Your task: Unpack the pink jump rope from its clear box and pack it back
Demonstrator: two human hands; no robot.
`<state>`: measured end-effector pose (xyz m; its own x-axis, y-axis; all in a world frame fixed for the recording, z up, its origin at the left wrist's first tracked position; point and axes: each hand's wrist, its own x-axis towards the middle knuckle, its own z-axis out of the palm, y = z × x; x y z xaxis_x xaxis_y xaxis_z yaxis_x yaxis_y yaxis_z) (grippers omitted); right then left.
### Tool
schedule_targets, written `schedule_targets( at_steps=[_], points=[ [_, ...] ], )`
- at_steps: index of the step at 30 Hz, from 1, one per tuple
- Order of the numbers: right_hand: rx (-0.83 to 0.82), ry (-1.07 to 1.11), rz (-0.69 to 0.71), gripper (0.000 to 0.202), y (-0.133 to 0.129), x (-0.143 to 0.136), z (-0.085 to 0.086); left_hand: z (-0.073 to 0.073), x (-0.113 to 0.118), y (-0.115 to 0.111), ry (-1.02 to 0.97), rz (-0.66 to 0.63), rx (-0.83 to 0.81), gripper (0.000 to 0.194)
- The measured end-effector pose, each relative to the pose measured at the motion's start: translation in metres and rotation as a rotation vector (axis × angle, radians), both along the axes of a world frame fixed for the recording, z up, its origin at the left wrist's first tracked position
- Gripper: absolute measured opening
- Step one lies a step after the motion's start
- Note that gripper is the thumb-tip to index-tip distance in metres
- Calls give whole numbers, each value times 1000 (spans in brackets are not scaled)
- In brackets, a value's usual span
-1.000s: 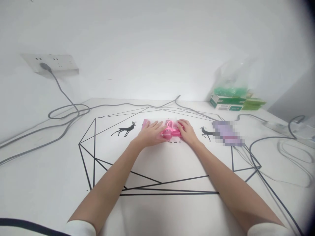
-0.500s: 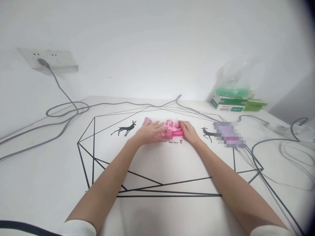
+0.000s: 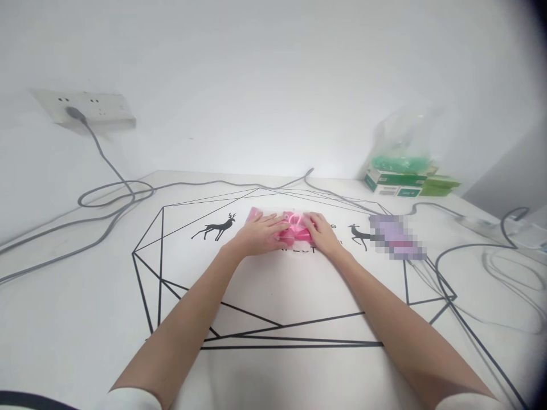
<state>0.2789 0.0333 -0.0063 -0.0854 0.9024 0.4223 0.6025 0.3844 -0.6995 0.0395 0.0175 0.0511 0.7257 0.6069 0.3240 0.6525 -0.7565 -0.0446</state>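
Observation:
A pink plastic item (image 3: pixel 302 235) with a looped pink cord (image 3: pixel 294 220) lies on the white tabletop, in what looks like a clear wrapper; its exact kind I cannot make out. My left hand (image 3: pixel 259 233) rests over its left part, palm down, fingers stretched toward the middle. My right hand (image 3: pixel 321 232) is at the other end, its bent fingers closed over the edge. Both hands cover much of the item. Black deer prints (image 3: pixel 219 227) flank it on the printed surface.
A blurred-out purple object (image 3: pixel 395 236) lies to the right. Green and white boxes (image 3: pixel 393 181) carry a clear plastic bag (image 3: pixel 401 142) by the wall. Grey cables (image 3: pixel 192 183) cross the table's back and both sides; one plugs into a wall socket (image 3: pixel 98 107).
My right hand has shifted slightly left, further over the pink item. My left hand stays nearly where it was, and the view has tilted up slightly.

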Motion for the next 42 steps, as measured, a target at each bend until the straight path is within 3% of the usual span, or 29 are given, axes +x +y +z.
schedule_targets(
  at_steps=[3,5,8,11,22,33,42],
  points=[
    [15,-19,-41,52,-4,-3,1,6,-9,3,17,13,-50,51],
    [12,-29,-43,52,-7,-5,1,7,-19,6,21,97,-107,56],
    [-10,-17,-68,55,-8,-9,1,3,-31,11,5,200,-226,67],
    [-12,13,-86,57,-7,-11,0,-6,-37,15,-34,189,-260,70],
    [35,193,-75,54,-5,-16,1,-18,-31,15,-32,100,-89,56],
    [7,249,-133,56,-5,-17,0,-12,-17,6,50,146,-9,52],
    [33,267,-55,52,-9,-27,3,-12,-10,3,18,135,22,53]
  ],
)
